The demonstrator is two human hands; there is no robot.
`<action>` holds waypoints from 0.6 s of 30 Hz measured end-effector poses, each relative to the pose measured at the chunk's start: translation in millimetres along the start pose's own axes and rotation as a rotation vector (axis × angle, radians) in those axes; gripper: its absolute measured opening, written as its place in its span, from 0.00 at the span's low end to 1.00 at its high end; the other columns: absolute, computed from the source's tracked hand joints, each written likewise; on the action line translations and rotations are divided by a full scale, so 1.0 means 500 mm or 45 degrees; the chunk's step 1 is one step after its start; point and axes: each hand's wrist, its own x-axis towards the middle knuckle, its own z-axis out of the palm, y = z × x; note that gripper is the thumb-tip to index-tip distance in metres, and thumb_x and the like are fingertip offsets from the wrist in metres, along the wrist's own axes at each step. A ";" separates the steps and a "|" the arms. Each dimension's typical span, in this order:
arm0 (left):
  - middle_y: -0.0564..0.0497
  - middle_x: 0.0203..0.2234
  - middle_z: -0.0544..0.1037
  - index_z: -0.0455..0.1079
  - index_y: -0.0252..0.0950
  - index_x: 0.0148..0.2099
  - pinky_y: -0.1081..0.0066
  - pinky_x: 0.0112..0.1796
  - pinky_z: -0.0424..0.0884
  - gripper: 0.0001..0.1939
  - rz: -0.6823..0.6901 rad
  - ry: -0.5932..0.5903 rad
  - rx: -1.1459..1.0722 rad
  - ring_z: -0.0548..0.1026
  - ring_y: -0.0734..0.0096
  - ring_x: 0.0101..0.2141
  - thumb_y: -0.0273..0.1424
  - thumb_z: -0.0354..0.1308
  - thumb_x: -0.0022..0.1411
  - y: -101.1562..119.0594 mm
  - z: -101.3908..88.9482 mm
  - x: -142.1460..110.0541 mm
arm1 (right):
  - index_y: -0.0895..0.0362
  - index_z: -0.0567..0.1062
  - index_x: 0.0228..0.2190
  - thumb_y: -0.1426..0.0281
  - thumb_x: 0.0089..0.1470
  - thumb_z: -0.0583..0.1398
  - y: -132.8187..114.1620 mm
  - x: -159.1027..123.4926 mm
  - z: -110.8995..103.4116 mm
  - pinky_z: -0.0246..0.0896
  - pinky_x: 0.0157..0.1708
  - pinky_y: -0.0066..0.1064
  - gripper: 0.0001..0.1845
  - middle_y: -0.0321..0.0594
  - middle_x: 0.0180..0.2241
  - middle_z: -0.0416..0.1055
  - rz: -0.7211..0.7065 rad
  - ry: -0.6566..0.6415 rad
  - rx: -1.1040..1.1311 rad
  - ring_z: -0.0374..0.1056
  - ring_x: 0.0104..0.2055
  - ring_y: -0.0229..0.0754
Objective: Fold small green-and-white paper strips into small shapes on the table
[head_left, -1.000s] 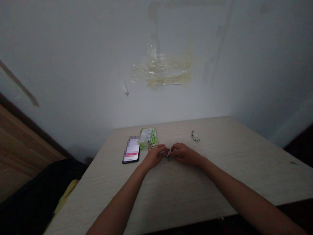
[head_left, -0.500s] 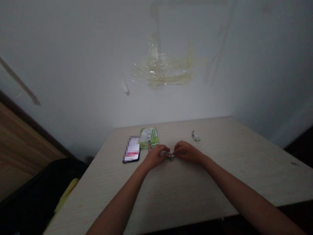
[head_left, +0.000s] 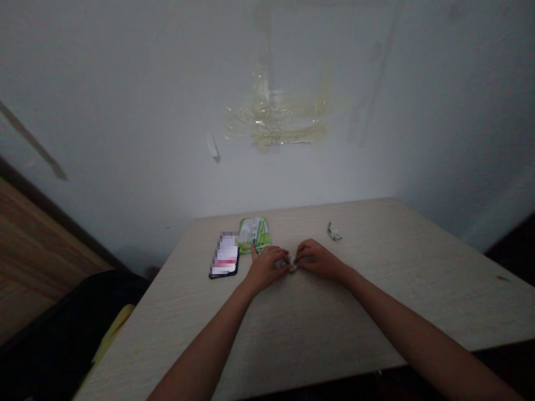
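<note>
Small white-and-green piece (head_left: 292, 268): it is between the fingertips of both hands, near the middle of the tabletop (head_left: 368, 328); it is too small to tell what it is.
Left hand (head_left: 267, 266): fingers narrow, seemingly pinching the piece; one finger sticks out toward the green packet.
Right hand (head_left: 320, 260): fingertips close together, seemingly pinching the piece from its other side.
How far along: the piece is in the fingers and not yet let go; whether it is opened, I cannot tell.
Green packet (head_left: 253, 230): lies flat by the far edge, toward the far left corner.
Phone (head_left: 225, 257): beside the packet, nearer to the left edge, its screen lit.
Crumpled piece (head_left: 334, 231): lies apart from both hands, toward the far edge, similar in colour.
</note>
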 end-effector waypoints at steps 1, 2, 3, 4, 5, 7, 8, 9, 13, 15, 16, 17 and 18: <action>0.54 0.50 0.76 0.75 0.49 0.42 0.36 0.60 0.26 0.10 -0.021 0.011 0.017 0.68 0.58 0.55 0.42 0.60 0.58 0.000 0.001 0.000 | 0.53 0.81 0.34 0.68 0.51 0.66 0.002 0.000 0.002 0.62 0.48 0.38 0.06 0.42 0.38 0.73 0.016 0.028 -0.022 0.67 0.44 0.44; 0.53 0.51 0.76 0.74 0.48 0.43 0.36 0.60 0.28 0.12 -0.046 0.022 0.035 0.67 0.57 0.56 0.42 0.61 0.57 0.000 0.003 0.000 | 0.54 0.81 0.35 0.68 0.50 0.67 0.004 -0.001 0.004 0.61 0.49 0.39 0.08 0.43 0.39 0.72 0.032 0.054 -0.045 0.66 0.45 0.45; 0.52 0.51 0.76 0.74 0.48 0.45 0.36 0.60 0.29 0.14 -0.072 0.033 0.051 0.67 0.56 0.56 0.42 0.62 0.56 -0.001 0.004 0.001 | 0.54 0.80 0.37 0.67 0.49 0.67 0.008 -0.001 0.006 0.61 0.49 0.39 0.11 0.44 0.39 0.72 0.048 0.067 -0.065 0.66 0.46 0.46; 0.50 0.51 0.75 0.73 0.47 0.46 0.36 0.60 0.30 0.16 -0.098 0.043 0.064 0.66 0.56 0.56 0.42 0.63 0.56 -0.001 0.005 0.001 | 0.54 0.80 0.39 0.66 0.49 0.68 0.012 -0.002 0.008 0.61 0.50 0.40 0.13 0.44 0.40 0.72 0.068 0.079 -0.084 0.65 0.47 0.46; 0.49 0.52 0.75 0.73 0.46 0.48 0.36 0.61 0.31 0.17 -0.122 0.051 0.075 0.66 0.55 0.57 0.42 0.63 0.55 -0.001 0.006 0.001 | 0.54 0.80 0.39 0.65 0.48 0.68 0.016 -0.003 0.010 0.61 0.50 0.41 0.15 0.45 0.41 0.72 0.086 0.088 -0.100 0.65 0.47 0.47; 0.48 0.53 0.74 0.72 0.45 0.48 0.36 0.60 0.31 0.18 -0.157 0.063 0.094 0.65 0.54 0.57 0.42 0.63 0.55 -0.001 0.009 0.001 | 0.53 0.80 0.39 0.64 0.48 0.68 0.023 -0.005 0.014 0.60 0.51 0.42 0.15 0.45 0.41 0.72 0.103 0.085 -0.115 0.65 0.48 0.48; 0.48 0.53 0.73 0.72 0.45 0.48 0.35 0.60 0.30 0.18 -0.167 0.069 0.102 0.64 0.54 0.58 0.42 0.63 0.55 0.000 0.010 0.001 | 0.53 0.81 0.38 0.64 0.48 0.68 0.025 -0.006 0.016 0.60 0.52 0.42 0.14 0.44 0.41 0.72 0.107 0.082 -0.113 0.65 0.48 0.48; 0.48 0.54 0.73 0.72 0.45 0.48 0.34 0.59 0.29 0.17 -0.173 0.076 0.109 0.64 0.53 0.58 0.41 0.63 0.56 0.000 0.012 0.001 | 0.53 0.81 0.38 0.64 0.48 0.68 0.027 -0.006 0.018 0.60 0.52 0.42 0.13 0.44 0.41 0.72 0.111 0.081 -0.106 0.65 0.48 0.48; 0.49 0.56 0.71 0.73 0.46 0.46 0.29 0.57 0.28 0.15 -0.185 0.111 0.130 0.60 0.49 0.61 0.41 0.63 0.56 0.001 0.019 0.002 | 0.53 0.81 0.36 0.65 0.47 0.69 0.029 -0.004 0.023 0.60 0.52 0.42 0.11 0.44 0.40 0.73 0.156 0.108 -0.068 0.66 0.48 0.48; 0.50 0.58 0.69 0.74 0.46 0.44 0.28 0.56 0.29 0.14 -0.197 0.123 0.131 0.56 0.47 0.62 0.41 0.64 0.55 0.000 0.021 0.003 | 0.53 0.81 0.36 0.65 0.47 0.69 0.028 -0.003 0.024 0.60 0.52 0.43 0.11 0.43 0.40 0.74 0.182 0.116 -0.051 0.66 0.48 0.48; 0.51 0.59 0.68 0.75 0.46 0.42 0.27 0.56 0.30 0.13 -0.204 0.125 0.125 0.55 0.46 0.63 0.42 0.64 0.55 -0.001 0.021 0.004 | 0.52 0.81 0.36 0.64 0.47 0.69 0.028 -0.002 0.024 0.60 0.52 0.43 0.12 0.43 0.40 0.74 0.191 0.117 -0.041 0.66 0.48 0.48; 0.51 0.60 0.68 0.75 0.45 0.40 0.26 0.56 0.31 0.11 -0.212 0.129 0.115 0.55 0.46 0.63 0.41 0.64 0.55 -0.001 0.021 0.005 | 0.52 0.81 0.36 0.64 0.47 0.69 0.029 -0.002 0.024 0.60 0.52 0.43 0.12 0.43 0.40 0.74 0.199 0.120 -0.032 0.67 0.48 0.48; 0.52 0.60 0.67 0.75 0.45 0.39 0.26 0.56 0.32 0.10 -0.219 0.133 0.102 0.54 0.46 0.63 0.41 0.64 0.55 -0.002 0.021 0.005 | 0.52 0.81 0.36 0.63 0.47 0.69 0.030 -0.002 0.025 0.60 0.52 0.42 0.12 0.43 0.41 0.74 0.205 0.123 -0.025 0.67 0.48 0.48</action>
